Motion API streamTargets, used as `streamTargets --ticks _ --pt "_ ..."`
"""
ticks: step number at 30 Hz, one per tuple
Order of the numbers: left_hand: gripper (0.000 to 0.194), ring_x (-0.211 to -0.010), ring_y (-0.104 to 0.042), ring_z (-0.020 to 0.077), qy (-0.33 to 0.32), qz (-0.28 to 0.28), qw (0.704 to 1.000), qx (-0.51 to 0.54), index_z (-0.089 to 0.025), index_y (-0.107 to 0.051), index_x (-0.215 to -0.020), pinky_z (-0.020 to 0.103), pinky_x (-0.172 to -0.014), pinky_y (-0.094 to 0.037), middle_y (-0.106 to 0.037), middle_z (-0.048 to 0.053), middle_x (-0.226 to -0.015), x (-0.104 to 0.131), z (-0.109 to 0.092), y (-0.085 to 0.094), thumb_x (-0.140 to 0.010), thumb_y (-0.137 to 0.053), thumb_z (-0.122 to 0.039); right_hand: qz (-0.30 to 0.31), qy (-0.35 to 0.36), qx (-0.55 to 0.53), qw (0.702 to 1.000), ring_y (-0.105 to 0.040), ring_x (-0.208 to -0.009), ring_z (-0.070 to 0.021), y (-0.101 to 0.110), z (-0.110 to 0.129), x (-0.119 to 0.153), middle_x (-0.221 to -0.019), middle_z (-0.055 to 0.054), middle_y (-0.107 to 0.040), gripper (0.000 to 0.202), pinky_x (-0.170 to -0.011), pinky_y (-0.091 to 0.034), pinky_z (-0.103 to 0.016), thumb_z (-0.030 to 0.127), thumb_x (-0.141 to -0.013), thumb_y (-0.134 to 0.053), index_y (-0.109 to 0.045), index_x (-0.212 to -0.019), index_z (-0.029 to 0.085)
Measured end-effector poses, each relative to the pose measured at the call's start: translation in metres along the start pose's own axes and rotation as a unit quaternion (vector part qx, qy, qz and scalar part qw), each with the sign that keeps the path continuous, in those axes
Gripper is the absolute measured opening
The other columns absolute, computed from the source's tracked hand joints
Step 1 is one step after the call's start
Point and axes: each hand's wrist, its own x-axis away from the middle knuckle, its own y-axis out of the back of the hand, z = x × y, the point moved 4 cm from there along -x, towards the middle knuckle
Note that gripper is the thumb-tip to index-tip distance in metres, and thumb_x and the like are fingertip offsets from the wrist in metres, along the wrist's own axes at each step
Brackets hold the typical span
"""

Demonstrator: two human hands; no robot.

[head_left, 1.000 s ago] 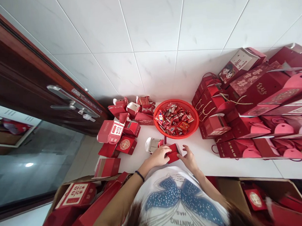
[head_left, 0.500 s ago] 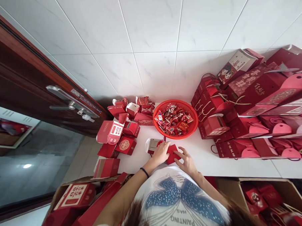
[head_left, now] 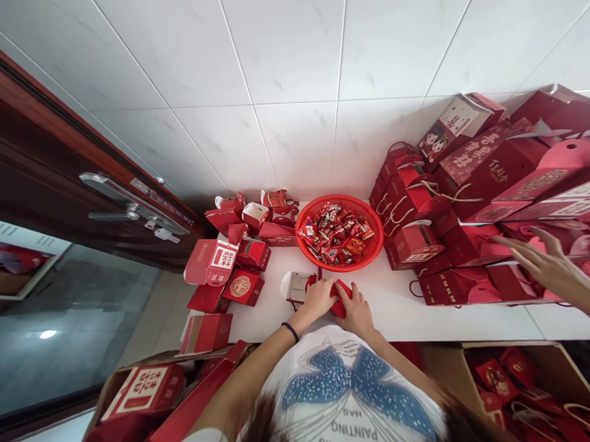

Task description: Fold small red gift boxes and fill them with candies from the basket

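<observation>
A small red gift box (head_left: 342, 292) is held close to my body at the front of the white table. My left hand (head_left: 320, 298) grips its left side, fingers bent round it. Against its right side, my right hand (head_left: 356, 311) presses with fingers curled over the top. Part of the box is hidden under both hands. Just left of my left hand lies an open box (head_left: 296, 287) with a pale inside. Beyond the hands stands a red plastic basket (head_left: 344, 267) heaped with wrapped sweets (head_left: 338, 232).
Several red gift boxes (head_left: 243, 286) cluster at left beside a door (head_left: 43, 167). Stacked red boxes (head_left: 418, 245) fill the right. Another person's hand (head_left: 551, 262) reaches in over them. Below the table edge sit cartons, one of them (head_left: 455, 377) at right holding red bags.
My right hand has closed in on the small box, whose top flaps now look folded in. Another person's hand has come in from the right over the stacked boxes.
</observation>
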Motion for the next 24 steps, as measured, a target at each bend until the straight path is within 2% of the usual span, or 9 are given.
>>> streamTargets --ticks 3,5,8,12,17,21,24 --pt "0.025 -0.105 -0.069 0.0273 -0.025 -0.013 0.999 0.036 -0.016 -0.065 -0.107 0.037 -0.090 -0.053 -0.073 0.014 -0.110 0.001 0.001 0.001 -0.082 -0.061 -0.014 -0.019 0.011 -0.047 0.999 -0.056 -0.108 -0.0308 0.004 -0.004 0.001 -0.135 -0.016 -0.050 0.084 -0.084 -0.052 -0.040 0.022 -0.069 -0.072 -0.043 -0.147 0.031" --pt "0.025 -0.105 -0.068 0.0255 -0.049 -0.037 0.995 0.083 -0.017 -0.066 -0.107 0.036 -0.092 -0.053 -0.073 0.012 -0.112 0.003 0.003 0.006 -0.083 -0.060 -0.013 -0.044 0.008 -0.087 0.995 -0.054 -0.109 -0.0299 0.009 -0.010 0.004 -0.130 -0.014 -0.051 0.075 -0.084 -0.052 -0.041 0.028 -0.073 -0.070 -0.047 -0.144 0.029" --pt "0.027 -0.101 -0.070 0.0217 -0.066 -0.086 0.981 0.159 -0.017 -0.068 -0.109 0.033 -0.092 -0.054 -0.073 0.010 -0.113 0.008 0.012 0.018 -0.083 -0.060 -0.013 -0.106 -0.035 -0.138 0.984 -0.054 -0.112 -0.0299 0.019 -0.030 0.015 -0.127 -0.013 -0.051 0.068 -0.088 -0.051 -0.043 0.041 -0.077 -0.066 -0.049 -0.142 0.027" --pt "0.023 -0.088 -0.072 0.0188 -0.066 -0.127 0.968 0.207 -0.018 -0.070 -0.102 0.032 -0.087 -0.057 -0.076 0.007 -0.102 0.017 0.033 0.035 -0.083 -0.057 -0.014 -0.177 -0.141 -0.158 0.961 -0.055 -0.109 -0.0298 0.036 -0.078 0.047 -0.120 -0.014 -0.053 0.070 -0.093 -0.049 -0.044 0.051 -0.077 -0.062 -0.049 -0.140 0.023" --pt "0.021 -0.087 -0.072 0.0192 -0.051 -0.163 0.956 0.238 -0.019 -0.072 -0.098 0.032 -0.083 -0.059 -0.076 0.007 -0.101 0.032 0.059 0.052 -0.084 -0.057 -0.021 -0.228 -0.251 -0.127 0.932 -0.055 -0.105 -0.0338 0.057 -0.148 0.104 -0.112 -0.015 -0.056 0.075 -0.091 -0.046 -0.047 0.056 -0.072 -0.061 -0.048 -0.136 0.018" --pt "0.022 -0.089 -0.073 0.0206 -0.035 -0.180 0.952 0.243 -0.019 -0.073 -0.097 0.034 -0.084 -0.059 -0.077 0.008 -0.100 0.038 0.073 0.056 -0.085 -0.057 -0.027 -0.268 -0.370 -0.084 0.886 -0.051 -0.104 -0.0409 0.071 -0.199 0.141 -0.107 -0.020 -0.055 0.089 -0.090 -0.043 -0.054 0.064 -0.062 -0.064 -0.048 -0.131 0.010" --pt "0.022 -0.089 -0.072 0.0209 -0.029 -0.189 0.951 0.244 -0.019 -0.072 -0.096 0.034 -0.084 -0.059 -0.077 0.008 -0.099 0.037 0.078 0.056 -0.084 -0.056 -0.027 -0.287 -0.424 -0.096 0.854 -0.047 -0.113 -0.0433 0.081 -0.228 0.152 -0.113 -0.021 -0.052 0.091 -0.095 -0.039 -0.056 0.064 -0.060 -0.065 -0.049 -0.132 0.012"
